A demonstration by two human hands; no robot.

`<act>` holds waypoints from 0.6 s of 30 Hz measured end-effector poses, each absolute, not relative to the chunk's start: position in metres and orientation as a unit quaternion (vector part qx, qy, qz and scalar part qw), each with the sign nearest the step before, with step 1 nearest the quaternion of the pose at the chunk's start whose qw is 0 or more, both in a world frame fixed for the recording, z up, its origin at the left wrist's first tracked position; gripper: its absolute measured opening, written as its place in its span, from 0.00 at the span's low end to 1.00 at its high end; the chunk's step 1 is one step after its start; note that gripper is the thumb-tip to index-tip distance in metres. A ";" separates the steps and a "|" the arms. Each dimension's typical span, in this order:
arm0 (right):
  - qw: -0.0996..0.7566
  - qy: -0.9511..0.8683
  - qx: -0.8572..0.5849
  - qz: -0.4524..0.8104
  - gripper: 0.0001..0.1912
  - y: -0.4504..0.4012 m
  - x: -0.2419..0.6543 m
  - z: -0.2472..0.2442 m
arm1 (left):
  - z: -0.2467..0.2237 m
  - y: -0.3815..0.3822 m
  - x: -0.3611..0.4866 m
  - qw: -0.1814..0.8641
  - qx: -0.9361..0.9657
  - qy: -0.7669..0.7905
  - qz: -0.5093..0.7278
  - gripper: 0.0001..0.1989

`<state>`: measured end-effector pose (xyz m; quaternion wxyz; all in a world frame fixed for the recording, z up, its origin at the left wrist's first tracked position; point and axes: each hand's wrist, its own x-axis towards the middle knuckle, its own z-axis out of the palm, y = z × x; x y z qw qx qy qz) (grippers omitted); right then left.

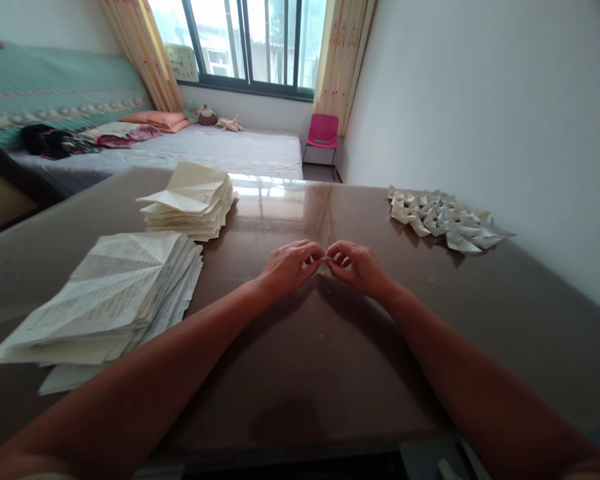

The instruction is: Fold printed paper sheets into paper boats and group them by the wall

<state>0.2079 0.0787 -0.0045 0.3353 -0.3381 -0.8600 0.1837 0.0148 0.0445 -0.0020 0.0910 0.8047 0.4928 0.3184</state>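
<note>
Between my two hands, over the middle of the table, is a small folded piece of paper (pixel 324 268). My left hand (pixel 293 267) pinches its left side between thumb and fingers. On the other side my right hand (pixel 356 267) pinches it the same way, and the fingertips of both hands nearly meet. Most of the paper is hidden behind the fingers, so its exact shape cannot be made out. A group of folded paper boats (pixel 443 217) sits to the right of my right hand, well apart from it.
Two piles of creased sheets lie at the left: a printed stack (pixel 110 287) in front and a cream stack (pixel 190 200) behind. The glossy brown table (pixel 290 360) runs along a white wall (pixel 480 100). Beyond stand a bed (pixel 260 150) and a pink chair (pixel 323 131).
</note>
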 end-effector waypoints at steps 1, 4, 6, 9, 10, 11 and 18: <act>0.327 -0.863 -0.343 0.174 0.03 0.078 0.208 -0.004 | -0.001 0.044 0.015 0.087 0.809 0.489 0.315 0.08; 0.308 -0.872 -0.361 0.122 0.03 0.073 0.208 -0.001 | -0.001 0.042 0.017 0.069 0.820 0.481 0.304 0.08; 0.293 -0.876 -0.373 0.084 0.04 0.070 0.208 0.001 | -0.001 0.041 0.018 0.063 0.825 0.475 0.298 0.08; 0.274 -0.878 -0.388 0.051 0.05 0.067 0.207 0.004 | -0.001 0.040 0.019 0.068 0.831 0.462 0.302 0.09; 0.269 -0.879 -0.391 0.050 0.04 0.067 0.208 0.005 | -0.001 0.041 0.019 0.072 0.832 0.458 0.305 0.09; 0.265 -0.879 -0.393 0.050 0.04 0.067 0.208 0.006 | -0.001 0.041 0.018 0.075 0.832 0.455 0.307 0.10; 0.239 -0.886 -0.397 0.033 0.06 0.066 0.210 0.010 | -0.001 0.043 0.015 0.059 0.837 0.454 0.299 0.09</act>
